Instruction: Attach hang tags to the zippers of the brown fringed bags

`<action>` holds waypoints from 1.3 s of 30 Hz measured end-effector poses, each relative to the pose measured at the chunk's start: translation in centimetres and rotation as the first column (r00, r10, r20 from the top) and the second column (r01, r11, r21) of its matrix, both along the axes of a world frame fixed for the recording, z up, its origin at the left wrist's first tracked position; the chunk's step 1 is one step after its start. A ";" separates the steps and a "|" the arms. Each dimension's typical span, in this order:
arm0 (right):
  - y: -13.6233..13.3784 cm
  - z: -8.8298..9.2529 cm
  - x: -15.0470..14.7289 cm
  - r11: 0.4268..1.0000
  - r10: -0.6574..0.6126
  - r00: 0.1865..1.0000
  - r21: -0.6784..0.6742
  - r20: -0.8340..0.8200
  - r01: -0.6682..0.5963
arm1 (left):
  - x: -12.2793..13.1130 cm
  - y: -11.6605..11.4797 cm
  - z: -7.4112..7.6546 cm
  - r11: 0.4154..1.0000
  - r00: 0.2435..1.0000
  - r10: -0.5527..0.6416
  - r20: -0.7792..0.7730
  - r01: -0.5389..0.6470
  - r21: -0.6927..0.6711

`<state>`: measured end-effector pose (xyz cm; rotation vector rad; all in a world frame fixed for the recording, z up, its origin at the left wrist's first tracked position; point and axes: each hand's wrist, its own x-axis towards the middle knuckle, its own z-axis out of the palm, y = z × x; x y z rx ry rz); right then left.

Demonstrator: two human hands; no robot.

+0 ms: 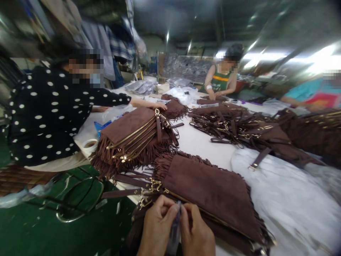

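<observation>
My left hand (161, 222) and my right hand (195, 227) come together at the bottom middle, thumbs and fingers pinched. Between them is a small clear plastic bag (174, 231), its top edge gripped from both sides; what it contains, if anything, I cannot make out. Just beyond my fingers lies a brown fringed clutch bag (207, 188) with a gold zipper, on top of others like it. Gold clasps (154, 185) and brown wrist straps (122, 193) stick out at its left end.
A stack of brown fringed bags (133, 124) stands ahead on the white table (213, 145). More bags and straps (226, 124) are heaped to the right, beside white padding (282, 199). A tape roll (90, 143) sits near the left edge. Co-workers are at the left, far side and right.
</observation>
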<state>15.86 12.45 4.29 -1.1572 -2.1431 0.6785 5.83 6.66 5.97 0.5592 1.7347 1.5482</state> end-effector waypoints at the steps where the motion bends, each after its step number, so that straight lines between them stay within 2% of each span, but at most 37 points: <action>1: 0.0 0.0 0.0 1.000 0.016 0.999 -0.020 -0.049 -0.017 | -0.1 0.1 0.1 1.000 1.000 -0.016 -0.027 0.016 -0.005; 5: 0.1 -0.1 -0.1 0.999 0.016 0.989 -0.047 -0.146 -0.024 | -0.1 0.6 0.6 0.998 0.985 -0.054 -0.161 0.046 -0.053; 8: 0.0 -0.3 -0.2 0.999 0.027 0.990 -0.029 -0.142 -0.031 | 0.0 0.7 1.0 0.988 0.946 -0.090 -0.312 0.045 -0.150; 10: -0.2 -0.4 0.0 0.997 0.059 0.989 -0.031 -0.135 -0.064 | 0.0 0.6 1.2 0.983 0.935 -0.098 -0.341 0.037 -0.181; 12: -0.6 -0.6 0.4 0.994 0.090 0.986 -0.041 -0.138 -0.097 | 0.1 0.1 1.2 0.987 0.959 -0.081 -0.271 0.039 -0.158; 16: -1.5 -1.2 1.2 0.992 0.103 0.989 -0.068 -0.107 -0.110 | 0.2 -1.0 0.6 0.994 0.997 -0.077 -0.026 0.074 -0.077; 20: -1.4 -1.1 1.6 0.990 0.118 0.992 -0.070 -0.044 -0.121 | 0.4 -1.4 0.3 0.996 0.997 -0.074 -0.028 0.072 -0.062; 23: -0.8 -0.4 1.3 0.997 0.073 0.996 0.009 0.044 -0.074 | 0.6 -1.4 0.3 0.995 0.994 -0.062 -0.087 0.055 -0.084; 25: -0.6 0.0 0.9 0.996 0.024 0.995 0.078 0.096 -0.032 | 0.6 -1.4 0.0 0.996 0.998 -0.022 -0.066 0.016 -0.090; 29: -0.3 0.3 0.5 0.981 -0.046 0.986 0.194 0.158 0.015 | 0.6 -1.8 -1.3 0.998 0.982 0.002 0.190 0.010 -0.064; 31: -0.3 0.1 0.4 0.977 -0.054 0.984 0.213 0.168 0.017 | 0.5 -1.8 -1.7 0.998 0.967 -0.010 0.256 0.025 -0.055; 34: -0.4 0.0 0.3 0.987 -0.032 0.993 0.160 0.114 0.013 | 0.5 -1.4 -1.2 0.997 0.976 0.019 0.215 -0.004 -0.072; 39: -0.4 0.0 0.2 1.000 0.005 0.994 0.003 -0.106 -0.005 | 0.9 -0.4 0.5 0.997 0.985 0.064 0.161 -0.056 -0.055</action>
